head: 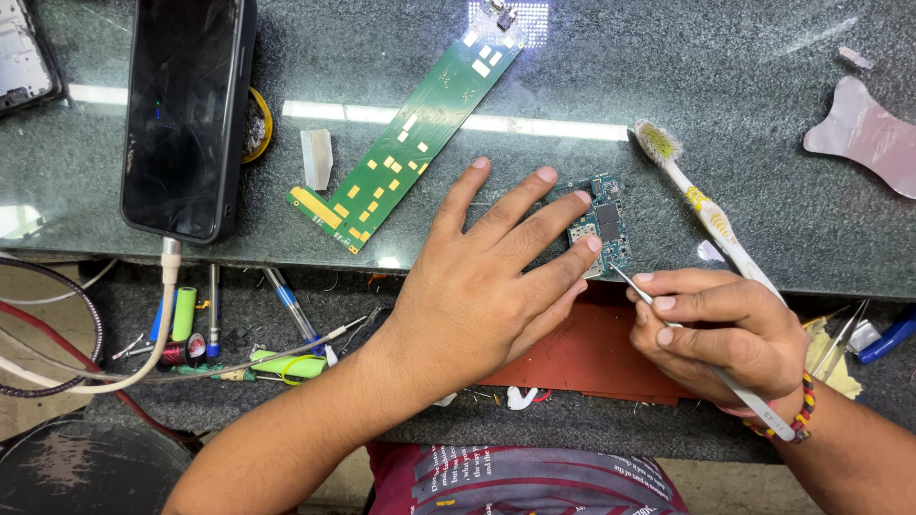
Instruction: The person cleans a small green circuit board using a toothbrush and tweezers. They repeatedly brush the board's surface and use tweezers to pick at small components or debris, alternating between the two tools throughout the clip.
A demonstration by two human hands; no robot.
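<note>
Right grip: right hand (pixel 718 329) pinches metal tweezers (pixel 701 355), tip touching the small circuit board's (pixel 603 221) near edge.
Left grip: left hand (pixel 491 277) holds nothing, pressing flat on that board.
Board: on the tabletop (pixel 744 86), up-left of the right hand.
Tweezers axis: slanting toward the board.
Nearby: toothbrush (pixel 701 205), phone (pixel 186 110), long green board (pixel 410 133).

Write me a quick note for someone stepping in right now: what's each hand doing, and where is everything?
Left hand: flat, fingers pressing the small circuit board onto the grey counter.
Right hand: gripping metal tweezers, tip at the board's lower edge.
Nearby: toothbrush right of the board, long green board to its left, black phone on a cable.
Done and left: the board is held steady; whether anything has been lifted or placed cannot be told.
</note>
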